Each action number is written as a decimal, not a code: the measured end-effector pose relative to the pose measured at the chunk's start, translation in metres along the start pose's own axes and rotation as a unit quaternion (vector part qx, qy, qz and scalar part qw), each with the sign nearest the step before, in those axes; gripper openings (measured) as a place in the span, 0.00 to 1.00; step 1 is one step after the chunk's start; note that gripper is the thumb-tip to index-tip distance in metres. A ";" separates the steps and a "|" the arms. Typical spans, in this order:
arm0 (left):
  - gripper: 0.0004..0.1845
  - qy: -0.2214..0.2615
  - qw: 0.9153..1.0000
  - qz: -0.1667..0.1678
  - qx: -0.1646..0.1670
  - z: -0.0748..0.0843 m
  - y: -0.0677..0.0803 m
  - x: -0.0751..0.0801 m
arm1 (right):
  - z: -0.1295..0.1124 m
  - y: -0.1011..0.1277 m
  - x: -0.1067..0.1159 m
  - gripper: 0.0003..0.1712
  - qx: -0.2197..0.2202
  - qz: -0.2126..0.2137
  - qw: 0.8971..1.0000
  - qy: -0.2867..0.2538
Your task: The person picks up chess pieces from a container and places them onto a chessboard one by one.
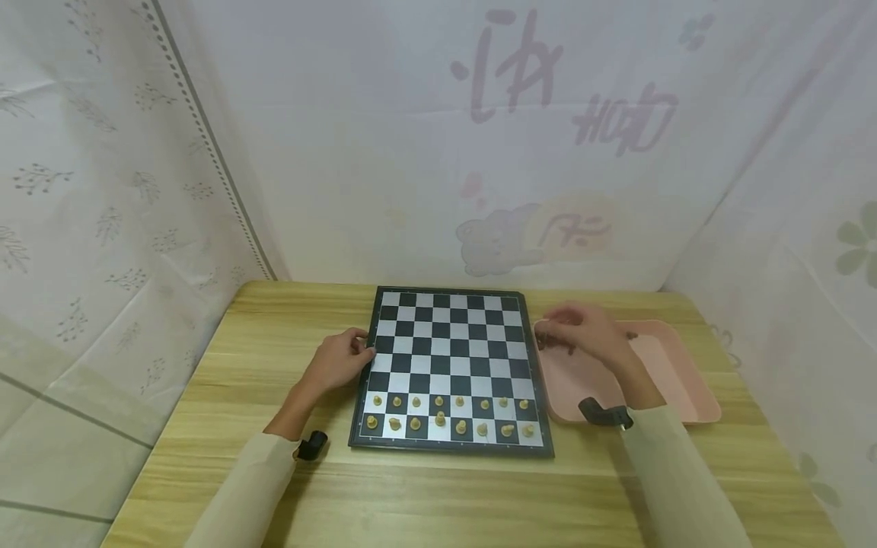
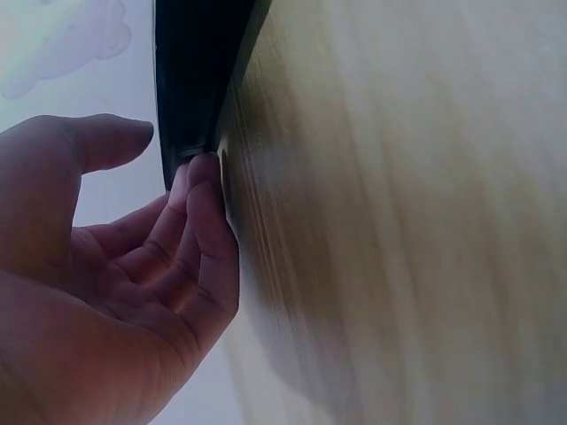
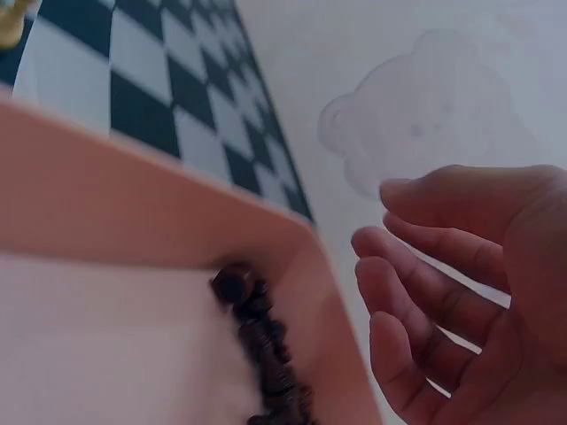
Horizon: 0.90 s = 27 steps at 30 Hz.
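Two hands | left hand (image 1: 337, 361) fingertips touching chessboard (image 1: 448, 335) edge | right hand (image 1: 588, 332) relaxed, empty, over pink tray (image 1: 674, 373)

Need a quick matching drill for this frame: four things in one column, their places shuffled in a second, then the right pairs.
Things:
1. light chess pieces
2. dark chess pieces
3. left hand
4. right hand

Places:
A. over the far left corner of the pink tray
B. at the left edge of the chessboard
C. on the two nearest rows of the chessboard
D. heaped in a corner of the pink tray

Pairs: 1-C, 2-D, 3-B, 4-A
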<state>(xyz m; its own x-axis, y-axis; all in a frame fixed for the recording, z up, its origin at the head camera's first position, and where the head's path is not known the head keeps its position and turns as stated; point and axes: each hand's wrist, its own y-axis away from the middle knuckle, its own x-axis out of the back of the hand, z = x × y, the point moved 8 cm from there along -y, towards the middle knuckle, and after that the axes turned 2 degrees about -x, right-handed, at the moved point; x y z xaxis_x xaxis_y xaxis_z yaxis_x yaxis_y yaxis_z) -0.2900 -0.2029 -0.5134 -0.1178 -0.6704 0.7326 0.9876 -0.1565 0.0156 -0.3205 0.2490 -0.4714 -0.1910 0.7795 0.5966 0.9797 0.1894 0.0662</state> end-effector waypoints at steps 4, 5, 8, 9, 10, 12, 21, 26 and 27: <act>0.26 -0.004 1.000 -0.001 0.002 0.001 -0.003 -0.001 | 0.009 -0.009 -0.006 0.12 0.018 -0.034 0.999 0.018; 0.26 -0.006 1.000 -0.002 0.003 0.000 -0.003 -0.001 | 0.010 -0.011 -0.007 0.11 0.020 -0.038 0.999 0.026; 0.26 -0.008 1.000 -0.010 0.007 -0.001 -0.004 -0.001 | 0.014 -0.014 -0.009 0.10 0.017 -0.039 0.998 0.053; 0.26 -0.009 1.000 -0.013 0.009 -0.001 -0.005 -0.002 | 0.015 -0.015 -0.009 0.10 0.013 -0.037 0.997 0.061; 0.26 -0.009 1.000 -0.017 0.011 -0.002 -0.005 -0.002 | 0.016 -0.016 -0.009 0.10 0.012 -0.037 0.997 0.068; 0.26 -0.010 1.000 -0.025 0.015 -0.003 -0.005 -0.002 | 0.016 -0.017 -0.009 0.10 0.008 -0.036 0.996 0.079; 0.24 -0.012 0.999 -0.037 0.024 -0.003 -0.004 -0.001 | 0.021 -0.020 -0.015 0.06 0.019 -0.043 0.991 0.122; 0.24 -0.010 0.999 -0.040 0.025 -0.005 -0.004 -0.004 | 0.022 -0.021 -0.016 0.04 0.017 -0.039 0.989 0.138; 0.24 -0.010 0.999 -0.041 0.025 -0.005 -0.004 -0.004 | 0.022 -0.021 -0.017 0.03 0.017 -0.037 0.989 0.142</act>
<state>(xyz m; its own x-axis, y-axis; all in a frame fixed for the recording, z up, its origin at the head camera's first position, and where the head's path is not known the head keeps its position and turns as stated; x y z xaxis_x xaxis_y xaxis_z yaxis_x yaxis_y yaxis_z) -0.2939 -0.2032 -0.5200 -0.1968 -0.6422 0.7408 0.9787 -0.1730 0.1101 -0.3390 0.2447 -0.5002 -0.2333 0.5643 0.7919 0.9598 0.2645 0.0943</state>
